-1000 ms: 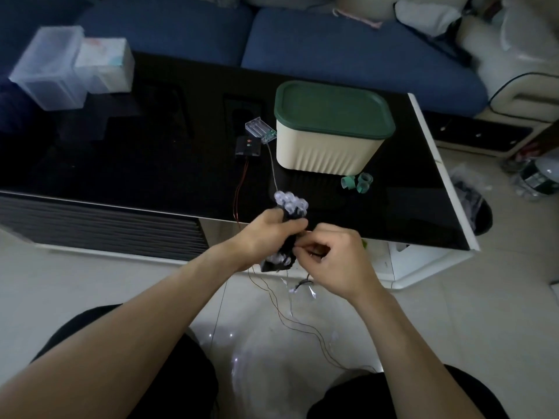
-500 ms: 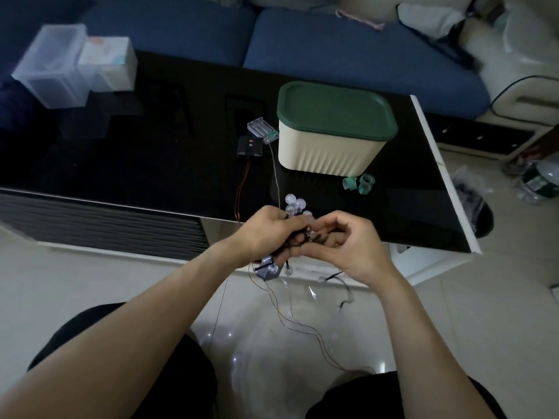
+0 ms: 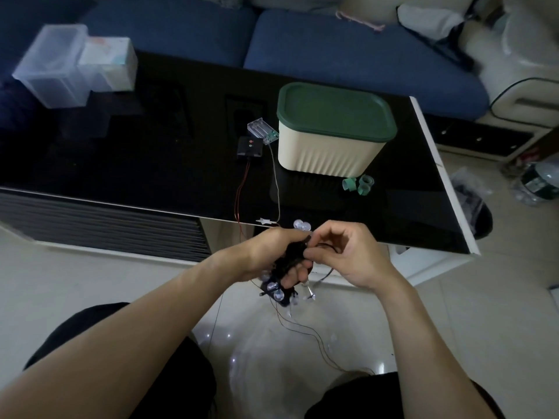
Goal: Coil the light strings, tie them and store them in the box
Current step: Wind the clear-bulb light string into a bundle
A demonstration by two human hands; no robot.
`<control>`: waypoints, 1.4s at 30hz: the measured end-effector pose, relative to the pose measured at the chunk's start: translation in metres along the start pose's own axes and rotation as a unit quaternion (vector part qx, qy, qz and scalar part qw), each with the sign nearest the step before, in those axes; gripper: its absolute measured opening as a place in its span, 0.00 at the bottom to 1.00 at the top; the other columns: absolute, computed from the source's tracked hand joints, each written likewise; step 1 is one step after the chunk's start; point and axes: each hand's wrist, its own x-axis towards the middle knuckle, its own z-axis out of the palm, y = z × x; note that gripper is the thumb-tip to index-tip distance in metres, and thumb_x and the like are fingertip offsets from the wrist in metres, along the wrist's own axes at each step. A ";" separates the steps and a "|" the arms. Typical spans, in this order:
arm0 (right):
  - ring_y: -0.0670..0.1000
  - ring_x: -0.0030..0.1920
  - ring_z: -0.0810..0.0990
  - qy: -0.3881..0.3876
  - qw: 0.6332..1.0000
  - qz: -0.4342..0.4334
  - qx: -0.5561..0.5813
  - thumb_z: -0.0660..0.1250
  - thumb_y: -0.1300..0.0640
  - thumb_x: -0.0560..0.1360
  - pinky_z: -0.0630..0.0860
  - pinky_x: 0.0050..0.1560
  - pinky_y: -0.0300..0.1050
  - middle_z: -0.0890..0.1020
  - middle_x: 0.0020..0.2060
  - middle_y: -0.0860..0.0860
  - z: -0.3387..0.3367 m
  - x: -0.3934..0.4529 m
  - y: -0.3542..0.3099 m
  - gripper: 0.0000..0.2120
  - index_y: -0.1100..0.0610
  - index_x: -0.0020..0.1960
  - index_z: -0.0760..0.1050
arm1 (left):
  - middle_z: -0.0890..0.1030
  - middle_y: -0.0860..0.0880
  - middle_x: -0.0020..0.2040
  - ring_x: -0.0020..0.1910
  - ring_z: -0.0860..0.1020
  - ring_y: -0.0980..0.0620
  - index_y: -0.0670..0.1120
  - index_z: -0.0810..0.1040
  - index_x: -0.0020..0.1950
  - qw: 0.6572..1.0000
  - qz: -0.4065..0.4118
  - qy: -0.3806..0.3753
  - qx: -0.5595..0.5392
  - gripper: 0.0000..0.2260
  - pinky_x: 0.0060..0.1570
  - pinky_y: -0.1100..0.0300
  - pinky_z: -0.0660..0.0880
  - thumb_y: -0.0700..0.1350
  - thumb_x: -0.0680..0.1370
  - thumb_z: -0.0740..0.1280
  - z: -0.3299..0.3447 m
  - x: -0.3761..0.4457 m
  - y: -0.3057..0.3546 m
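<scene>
Coil of light string (image 3: 289,261) stands upright in my left hand (image 3: 272,255), right hand (image 3: 344,252) fingers pinching its loose wire just beside.

Left hand (image 3: 272,255) grips coiled lights (image 3: 289,258); right hand (image 3: 348,255) seemingly pinches wire (image 3: 325,272).

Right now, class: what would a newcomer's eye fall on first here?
Two hands meet at the black table's near edge: the left hand holds a dark coiled light string, the right hand pinches its wire. Behind stands a cream box with a green lid.
</scene>
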 end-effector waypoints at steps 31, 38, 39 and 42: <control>0.54 0.28 0.80 0.094 0.989 0.113 0.010 0.73 0.59 0.76 0.80 0.34 0.51 0.83 0.37 0.57 0.015 0.005 -0.005 0.12 0.58 0.57 0.75 | 0.82 0.45 0.38 0.35 0.83 0.50 0.44 0.71 0.43 0.850 0.133 0.236 -0.453 0.15 0.34 0.64 0.77 0.52 0.84 0.57 -0.020 0.005 0.014; 0.46 0.23 0.72 0.118 0.948 0.266 0.129 0.76 0.50 0.74 0.73 0.25 0.42 0.81 0.37 0.54 0.042 0.006 0.002 0.20 0.58 0.59 0.73 | 0.77 0.47 0.30 0.29 0.79 0.51 0.46 0.67 0.37 0.801 0.143 0.357 -0.459 0.17 0.31 0.63 0.73 0.54 0.80 0.65 -0.026 0.010 0.007; 0.46 0.22 0.70 0.118 0.949 0.265 0.124 0.75 0.49 0.75 0.69 0.24 0.41 0.81 0.34 0.51 0.045 0.005 0.005 0.18 0.58 0.58 0.74 | 0.76 0.48 0.29 0.28 0.78 0.52 0.46 0.66 0.37 0.795 0.146 0.348 -0.475 0.17 0.29 0.64 0.72 0.54 0.81 0.65 -0.026 0.010 0.008; 0.41 0.22 0.71 0.109 0.971 0.210 -0.025 0.71 0.47 0.77 0.70 0.31 0.39 0.79 0.29 0.46 0.052 0.005 0.009 0.11 0.55 0.49 0.79 | 0.76 0.48 0.29 0.27 0.78 0.52 0.45 0.67 0.38 0.792 0.160 0.320 -0.494 0.18 0.30 0.63 0.73 0.55 0.81 0.64 -0.027 0.007 0.012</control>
